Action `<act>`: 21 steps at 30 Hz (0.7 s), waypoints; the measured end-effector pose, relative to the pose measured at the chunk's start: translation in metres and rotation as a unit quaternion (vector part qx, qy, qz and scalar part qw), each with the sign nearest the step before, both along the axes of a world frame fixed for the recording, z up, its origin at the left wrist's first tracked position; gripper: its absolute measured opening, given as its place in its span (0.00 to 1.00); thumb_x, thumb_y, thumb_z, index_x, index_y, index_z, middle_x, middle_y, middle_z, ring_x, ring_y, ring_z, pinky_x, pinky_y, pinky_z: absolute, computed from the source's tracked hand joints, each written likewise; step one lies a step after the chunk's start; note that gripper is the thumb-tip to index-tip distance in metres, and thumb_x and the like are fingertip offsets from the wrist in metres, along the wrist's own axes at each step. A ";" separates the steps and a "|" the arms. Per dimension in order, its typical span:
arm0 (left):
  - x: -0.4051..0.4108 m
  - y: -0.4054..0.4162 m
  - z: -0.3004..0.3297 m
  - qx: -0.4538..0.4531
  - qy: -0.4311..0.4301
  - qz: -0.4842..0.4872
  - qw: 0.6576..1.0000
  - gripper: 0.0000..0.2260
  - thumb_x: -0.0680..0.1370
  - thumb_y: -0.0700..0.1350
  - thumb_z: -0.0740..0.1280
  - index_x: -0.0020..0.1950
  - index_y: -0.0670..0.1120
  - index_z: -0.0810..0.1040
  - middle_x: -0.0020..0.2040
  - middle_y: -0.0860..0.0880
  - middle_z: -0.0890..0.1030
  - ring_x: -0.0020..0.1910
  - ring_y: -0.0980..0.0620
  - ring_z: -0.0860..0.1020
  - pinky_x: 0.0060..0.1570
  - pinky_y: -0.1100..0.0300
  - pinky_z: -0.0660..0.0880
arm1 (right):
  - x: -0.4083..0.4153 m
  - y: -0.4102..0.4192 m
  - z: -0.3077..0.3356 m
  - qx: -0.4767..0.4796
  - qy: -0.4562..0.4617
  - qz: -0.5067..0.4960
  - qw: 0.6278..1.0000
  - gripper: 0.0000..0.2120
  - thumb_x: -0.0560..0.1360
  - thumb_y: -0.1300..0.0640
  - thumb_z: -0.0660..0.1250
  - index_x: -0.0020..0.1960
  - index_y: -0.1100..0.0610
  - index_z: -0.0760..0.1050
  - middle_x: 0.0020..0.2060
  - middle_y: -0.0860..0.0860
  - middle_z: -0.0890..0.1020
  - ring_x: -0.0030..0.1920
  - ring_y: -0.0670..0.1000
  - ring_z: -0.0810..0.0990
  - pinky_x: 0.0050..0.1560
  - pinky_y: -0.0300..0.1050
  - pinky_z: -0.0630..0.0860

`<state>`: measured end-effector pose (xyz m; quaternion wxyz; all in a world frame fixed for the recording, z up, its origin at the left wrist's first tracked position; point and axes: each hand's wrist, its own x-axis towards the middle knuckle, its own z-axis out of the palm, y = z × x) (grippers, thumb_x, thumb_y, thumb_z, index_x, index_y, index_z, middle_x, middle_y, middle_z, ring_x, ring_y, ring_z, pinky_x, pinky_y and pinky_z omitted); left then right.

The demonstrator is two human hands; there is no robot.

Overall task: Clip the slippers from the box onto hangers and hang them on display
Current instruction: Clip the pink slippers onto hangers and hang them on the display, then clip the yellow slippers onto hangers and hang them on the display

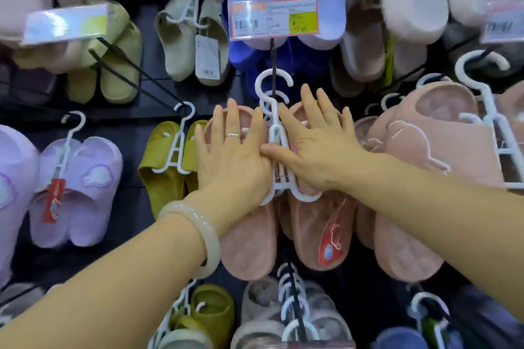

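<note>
A pair of pink slippers (312,232) hangs on a white plastic hanger (276,139), whose hook sits on a black display peg (273,65). My left hand (232,153), with a ring and a pale bangle on the wrist, lies flat on the left slipper, fingers spread. On the right slipper rests my right hand (314,147), also flat, with its thumb touching the hanger's stem. Neither hand grips anything. The box is not in view.
More pink slippers (425,156) hang close on the right. Olive slippers (164,173) and lilac slippers (76,193) hang to the left, beige ones (192,37) above. A price tag (273,18) sits on the peg's end. Further hangers (292,306) crowd below.
</note>
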<state>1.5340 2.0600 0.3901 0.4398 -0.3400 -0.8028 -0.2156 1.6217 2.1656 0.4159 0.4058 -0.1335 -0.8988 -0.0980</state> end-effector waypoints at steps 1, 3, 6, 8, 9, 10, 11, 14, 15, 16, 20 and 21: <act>0.003 -0.001 -0.005 0.004 0.016 0.004 1.000 0.27 0.79 0.52 0.48 0.77 0.53 0.42 0.78 0.44 0.39 0.76 0.44 0.37 0.72 0.41 0.39 | 0.004 -0.001 -0.006 0.001 0.002 -0.003 1.000 0.37 0.72 0.30 0.46 0.76 0.41 0.39 0.76 0.51 0.34 0.75 0.55 0.33 0.72 0.63 0.37; 0.013 -0.006 -0.017 0.017 0.051 -0.007 0.999 0.33 0.72 0.55 0.42 0.77 0.51 0.45 0.78 0.42 0.43 0.77 0.42 0.40 0.72 0.40 0.40 | 0.015 -0.005 -0.020 -0.008 0.008 0.010 1.000 0.36 0.73 0.31 0.48 0.76 0.41 0.40 0.76 0.51 0.35 0.75 0.54 0.33 0.73 0.61 0.38; 0.036 -0.016 -0.038 0.024 0.045 -0.056 0.997 0.39 0.65 0.57 0.42 0.77 0.52 0.47 0.78 0.42 0.48 0.77 0.41 0.43 0.72 0.42 0.40 | 0.038 -0.012 -0.043 -0.030 -0.001 0.062 0.998 0.38 0.71 0.28 0.48 0.74 0.39 0.35 0.75 0.49 0.33 0.75 0.52 0.31 0.74 0.54 0.35; 0.051 -0.021 -0.052 0.032 0.052 -0.113 0.992 0.38 0.65 0.55 0.46 0.77 0.49 0.53 0.77 0.40 0.52 0.77 0.41 0.47 0.72 0.42 0.44 | 0.060 -0.017 -0.059 -0.005 0.013 0.106 0.994 0.41 0.65 0.26 0.41 0.73 0.39 0.32 0.74 0.46 0.31 0.74 0.48 0.30 0.74 0.47 0.33; 0.060 -0.023 -0.058 0.037 0.056 -0.148 0.987 0.37 0.66 0.54 0.49 0.76 0.47 0.58 0.76 0.38 0.55 0.76 0.42 0.50 0.72 0.41 0.48 | 0.074 -0.018 -0.066 -0.001 0.013 0.121 0.993 0.42 0.63 0.27 0.39 0.72 0.40 0.32 0.73 0.44 0.30 0.73 0.45 0.29 0.72 0.41 0.32; 0.070 -0.023 -0.063 0.038 0.054 -0.183 0.981 0.35 0.67 0.54 0.51 0.74 0.47 0.61 0.75 0.37 0.58 0.74 0.43 0.52 0.71 0.43 0.51 | 0.090 -0.018 -0.074 -0.009 0.008 0.131 0.991 0.43 0.62 0.27 0.39 0.73 0.40 0.33 0.73 0.43 0.30 0.72 0.42 0.29 0.69 0.35 0.30; 0.081 -0.021 -0.069 0.036 0.046 -0.214 0.975 0.33 0.68 0.55 0.53 0.73 0.49 0.61 0.75 0.37 0.58 0.73 0.45 0.54 0.70 0.45 0.53 | 0.107 -0.015 -0.081 -0.027 -0.004 0.137 0.990 0.44 0.62 0.26 0.40 0.74 0.39 0.34 0.73 0.42 0.30 0.70 0.38 0.29 0.64 0.29 0.28; 0.120 0.003 -0.093 -0.009 0.036 -0.285 0.958 0.28 0.71 0.58 0.56 0.70 0.53 0.58 0.75 0.41 0.60 0.71 0.48 0.56 0.68 0.50 0.55 | 0.166 0.002 -0.108 -0.090 -0.030 0.142 0.985 0.43 0.62 0.24 0.44 0.74 0.35 0.39 0.72 0.34 0.34 0.67 0.30 0.32 0.57 0.17 0.28; 0.135 0.015 -0.105 -0.028 0.035 -0.308 0.950 0.28 0.72 0.58 0.57 0.71 0.52 0.58 0.74 0.42 0.60 0.72 0.47 0.57 0.68 0.50 0.56 | 0.188 0.010 -0.118 -0.120 -0.031 0.137 0.983 0.42 0.62 0.24 0.46 0.73 0.34 0.42 0.72 0.33 0.36 0.68 0.30 0.33 0.59 0.16 0.32; 0.152 0.030 -0.119 -0.044 0.024 -0.332 0.942 0.28 0.72 0.58 0.56 0.71 0.51 0.60 0.74 0.42 0.61 0.73 0.46 0.58 0.68 0.50 0.56 | 0.209 0.019 -0.130 -0.145 -0.032 0.129 0.980 0.42 0.62 0.24 0.47 0.73 0.34 0.45 0.73 0.33 0.38 0.70 0.31 0.35 0.62 0.18 0.36; 0.228 0.099 -0.193 -0.116 -0.041 -0.427 0.896 0.29 0.73 0.60 0.57 0.70 0.45 0.69 0.72 0.42 0.66 0.71 0.45 0.62 0.68 0.56 0.58 | 0.295 0.072 -0.197 -0.201 -0.057 0.013 0.978 0.40 0.67 0.26 0.51 0.75 0.41 0.50 0.76 0.40 0.43 0.75 0.38 0.42 0.71 0.29 0.45; 0.249 0.117 -0.216 -0.136 -0.059 -0.450 0.881 0.29 0.73 0.59 0.57 0.69 0.44 0.70 0.71 0.41 0.67 0.70 0.45 0.63 0.68 0.56 0.60 | 0.317 0.088 -0.215 -0.238 -0.079 -0.035 0.968 0.38 0.70 0.30 0.53 0.76 0.44 0.50 0.76 0.43 0.42 0.76 0.41 0.42 0.74 0.35 0.47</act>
